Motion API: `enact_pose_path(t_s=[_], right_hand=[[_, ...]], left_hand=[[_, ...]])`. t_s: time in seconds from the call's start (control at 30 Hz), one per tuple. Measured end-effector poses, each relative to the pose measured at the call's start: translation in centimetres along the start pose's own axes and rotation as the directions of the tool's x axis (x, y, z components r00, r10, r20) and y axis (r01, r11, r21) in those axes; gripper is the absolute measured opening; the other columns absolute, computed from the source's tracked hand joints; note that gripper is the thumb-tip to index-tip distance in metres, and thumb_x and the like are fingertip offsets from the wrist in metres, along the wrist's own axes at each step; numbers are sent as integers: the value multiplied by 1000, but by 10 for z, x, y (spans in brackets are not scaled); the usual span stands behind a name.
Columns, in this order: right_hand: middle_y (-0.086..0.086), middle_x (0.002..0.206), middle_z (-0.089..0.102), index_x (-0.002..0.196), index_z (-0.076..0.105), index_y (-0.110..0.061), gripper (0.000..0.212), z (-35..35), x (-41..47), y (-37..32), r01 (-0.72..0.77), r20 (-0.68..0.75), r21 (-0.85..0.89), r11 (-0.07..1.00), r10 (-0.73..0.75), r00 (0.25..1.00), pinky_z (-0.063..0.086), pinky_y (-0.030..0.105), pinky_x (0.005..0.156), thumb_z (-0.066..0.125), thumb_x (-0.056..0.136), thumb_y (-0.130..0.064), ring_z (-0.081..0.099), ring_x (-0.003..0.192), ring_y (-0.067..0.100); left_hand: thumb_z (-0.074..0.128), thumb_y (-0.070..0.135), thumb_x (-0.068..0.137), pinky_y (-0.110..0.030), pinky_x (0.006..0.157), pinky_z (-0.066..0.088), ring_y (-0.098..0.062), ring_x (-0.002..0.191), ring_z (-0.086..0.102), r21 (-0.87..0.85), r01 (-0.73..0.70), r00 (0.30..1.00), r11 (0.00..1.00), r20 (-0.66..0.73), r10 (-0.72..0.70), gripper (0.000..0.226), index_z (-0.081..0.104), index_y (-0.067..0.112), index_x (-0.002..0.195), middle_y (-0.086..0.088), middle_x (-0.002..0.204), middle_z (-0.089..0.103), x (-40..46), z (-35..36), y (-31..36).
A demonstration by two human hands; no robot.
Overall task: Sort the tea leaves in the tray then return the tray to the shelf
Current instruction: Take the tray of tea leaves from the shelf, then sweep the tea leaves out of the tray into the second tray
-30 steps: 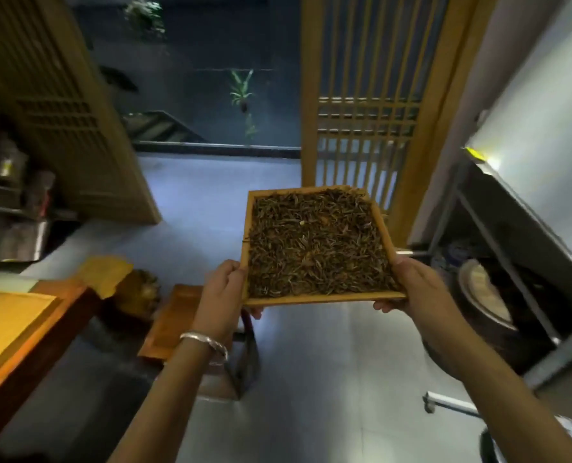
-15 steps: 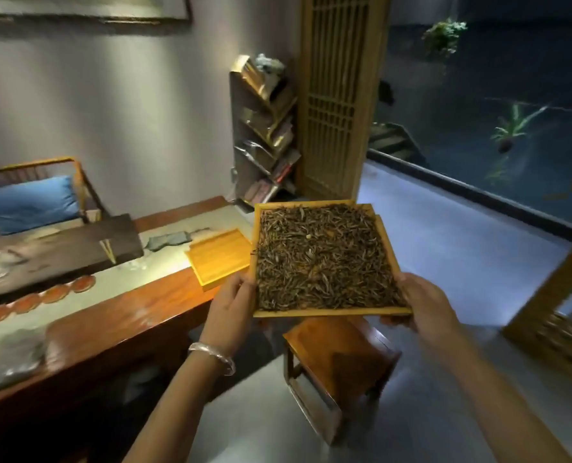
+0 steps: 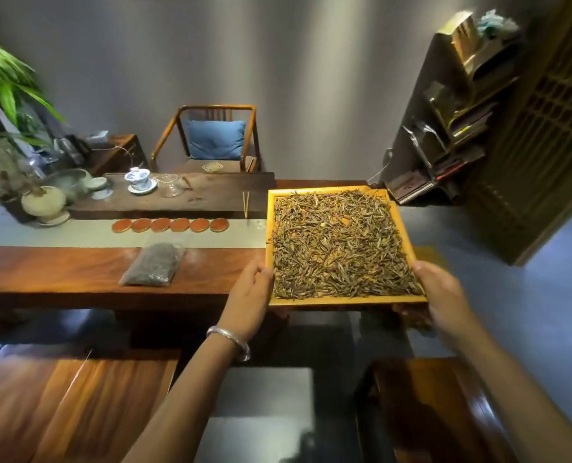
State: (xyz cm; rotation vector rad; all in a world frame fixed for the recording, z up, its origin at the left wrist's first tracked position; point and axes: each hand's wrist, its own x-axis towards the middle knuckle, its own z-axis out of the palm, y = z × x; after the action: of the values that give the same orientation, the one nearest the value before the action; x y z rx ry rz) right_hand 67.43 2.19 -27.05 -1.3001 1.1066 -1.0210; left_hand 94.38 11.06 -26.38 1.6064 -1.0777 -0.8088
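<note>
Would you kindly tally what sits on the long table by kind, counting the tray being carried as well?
Round orange coasters: 6
Lidded blue-and-white cup: 1
Glass pitcher: 1
Bag of tea: 1
Tray of tea leaves, gripped by left hand and right hand: 1
Total: 10

left wrist: a plain silver bangle (image 3: 229, 340), smooth and rounded
forearms: both bare, no sleeves in view
right wrist: nothing worn
</note>
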Motion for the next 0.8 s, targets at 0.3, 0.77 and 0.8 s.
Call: enact_pose_path(t_s=[0.3,0.77,0.8], right_hand=[[4,73,70,90,63,-14,28,32,127,32,-12,34,-95,995,15,999,52,22,41,39,101,-24,66,61,17],[-4,86,74,99,65,-23,29,46,246,66,-47,10,-164,985,50,999,54,19,68,39,98,-35,69,78,9],[1,79,73,98,64,-17,30,44,251,70,-69,7,-143,987,71,997,53,16,62,39,99,-34,69,70,7]], left_hand=[[41,29,98,-36,71,42,-18,75,51,26,34,995,999,92,-36,23,49,12,83,-8,82,55,130,-5,-51],[56,33,81,-24,68,53,-14,78,68,-369,318,924,874,329,-197,28,55,10,98,-5,88,69,274,15,-91],[61,30,81,-27,68,55,-17,79,69,-417,366,906,832,364,-216,28,54,9,100,-8,90,69,279,18,-94]])
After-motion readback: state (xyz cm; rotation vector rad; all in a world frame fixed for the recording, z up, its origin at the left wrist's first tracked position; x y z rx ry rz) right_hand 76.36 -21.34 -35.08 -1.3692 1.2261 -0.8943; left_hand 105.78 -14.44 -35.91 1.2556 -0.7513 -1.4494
